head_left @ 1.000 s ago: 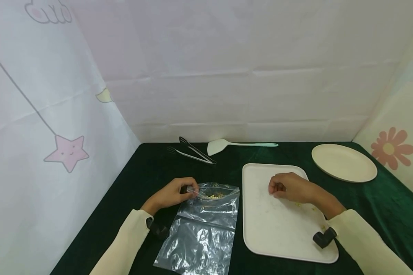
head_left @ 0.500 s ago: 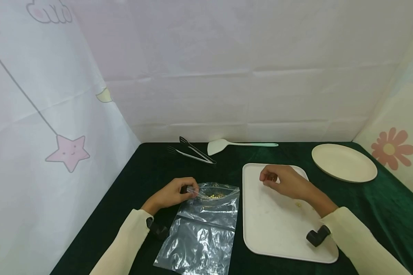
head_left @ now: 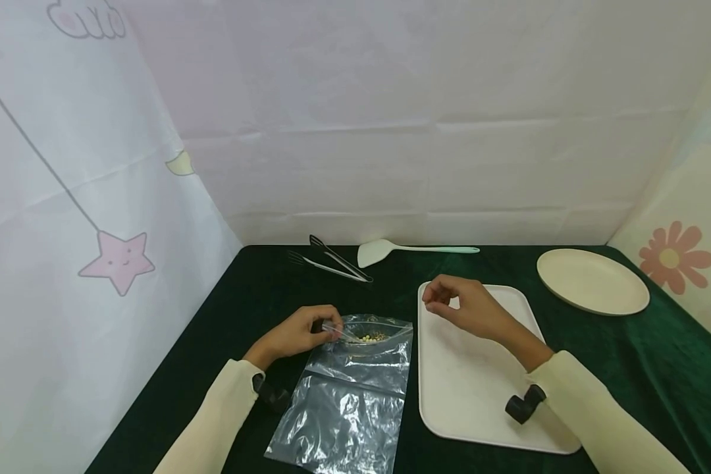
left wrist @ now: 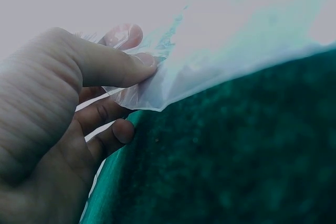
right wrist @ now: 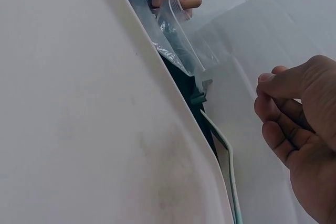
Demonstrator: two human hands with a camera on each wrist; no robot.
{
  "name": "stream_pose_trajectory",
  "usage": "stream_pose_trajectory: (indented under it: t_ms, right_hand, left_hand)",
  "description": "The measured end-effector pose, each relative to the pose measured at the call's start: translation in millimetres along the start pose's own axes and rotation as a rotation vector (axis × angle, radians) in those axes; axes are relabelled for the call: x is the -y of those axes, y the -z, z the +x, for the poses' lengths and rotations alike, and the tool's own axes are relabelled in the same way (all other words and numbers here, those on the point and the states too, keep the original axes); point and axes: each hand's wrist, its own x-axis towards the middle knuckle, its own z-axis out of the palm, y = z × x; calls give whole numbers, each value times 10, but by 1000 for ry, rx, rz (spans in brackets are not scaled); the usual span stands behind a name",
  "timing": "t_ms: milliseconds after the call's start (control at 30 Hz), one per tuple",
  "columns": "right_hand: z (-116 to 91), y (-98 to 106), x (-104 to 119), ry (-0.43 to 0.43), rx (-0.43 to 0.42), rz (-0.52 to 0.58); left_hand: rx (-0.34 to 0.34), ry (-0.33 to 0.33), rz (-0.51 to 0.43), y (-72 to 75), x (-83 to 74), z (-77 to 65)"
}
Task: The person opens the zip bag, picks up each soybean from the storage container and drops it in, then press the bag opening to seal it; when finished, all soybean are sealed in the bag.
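Observation:
My left hand (head_left: 296, 332) pinches the zip edge of a clear zip-lock bag (head_left: 351, 411) lying on the green cloth. In the left wrist view, the thumb presses the plastic against the index finger. Small yellow pieces (head_left: 370, 338) show inside the bag's open mouth. My right hand (head_left: 471, 309) hovers over the far left corner of a white tray (head_left: 465, 395), right of the bag. Its thumb and index tips meet and the other fingers are curled, as the right wrist view also shows; I cannot tell whether a small piece is between them.
Tongs (head_left: 349, 267) lie behind the bag, beside a white spatula (head_left: 376, 253) with a pale green handle. A cream oval plate (head_left: 592, 282) sits at the back right. The curtain wall (head_left: 432, 164) rises directly behind the green-covered table (head_left: 255, 289).
My right hand has moved left and away from me across the tray, from its middle to the far left corner, its fingertips staying together. The left hand and the bag have stayed still.

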Motion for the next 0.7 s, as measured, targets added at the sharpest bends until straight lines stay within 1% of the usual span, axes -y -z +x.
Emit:
stream_pose_trajectory:
  t_ms: [267,467,567,700]
  right_hand:
    - [108,-154,93,50,26,17]
    - [149,-253,140,79,53,62]
    - [161,-295,154,101,66,68]
    - [163,-317,194,134,73,73]
  left_hand:
    - [4,5,-3,5,2,5]
    - [5,6,-15,2,8,6]
    - [3,5,-15,-2,14,4]
    - [1,-26,-9,-6,40,-1]
